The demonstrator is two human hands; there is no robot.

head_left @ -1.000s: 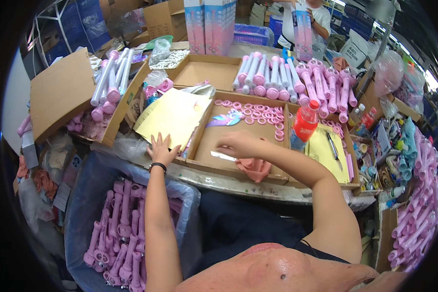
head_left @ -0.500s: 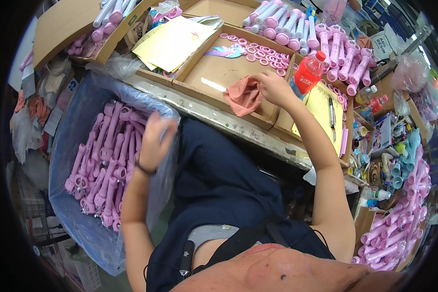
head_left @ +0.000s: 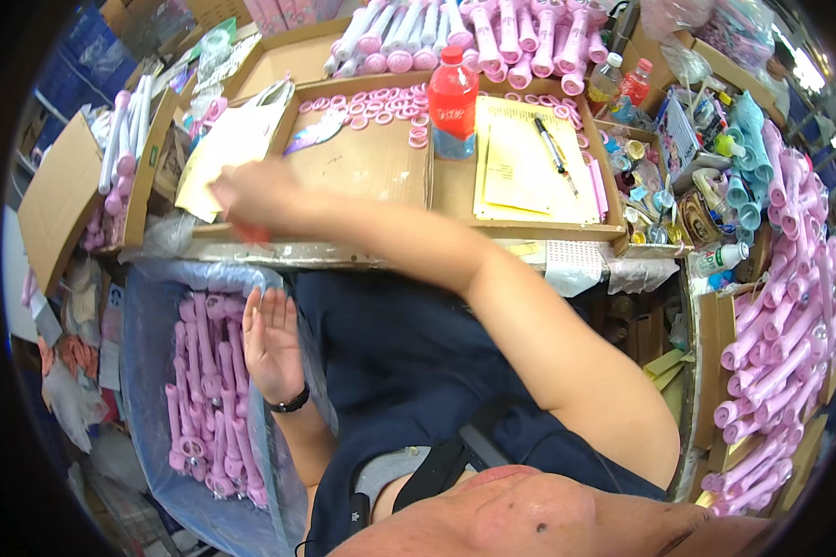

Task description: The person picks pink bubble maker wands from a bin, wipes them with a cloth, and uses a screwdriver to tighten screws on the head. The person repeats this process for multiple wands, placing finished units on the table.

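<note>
Labels and writing: one clear bottle with red cap and red label band (head_left: 453, 104), pale lettering on it, upright; one stack of yellow printed sheets (head_left: 518, 167), lines too small to read, a dark slim pen (head_left: 555, 153) lying aslant on top; one pale yellow sheet (head_left: 237, 144) at the left, beside the shallow brown cardboard tray (head_left: 367, 172).

Item: one coral-red soft piece, apparently cloth (head_left: 249, 232), directly below my right hand (head_left: 255, 197), at the tray's front edge; blurred, so its long axis cannot be told.

Item: pink plastic wands (head_left: 209, 371), many, in the bin lined with blue film (head_left: 146, 371), mostly lengthwise, pointing away from me.

Grip, right: my hand is blurred over the pale sheet's near end; whether the fingers close on the coral piece, I cannot tell.

Grip, left: my hand (head_left: 274, 348) is raised at the bin's right side, bare palm showing, fingers extended and slightly apart, black band (head_left: 291, 401) at the wrist.
</note>
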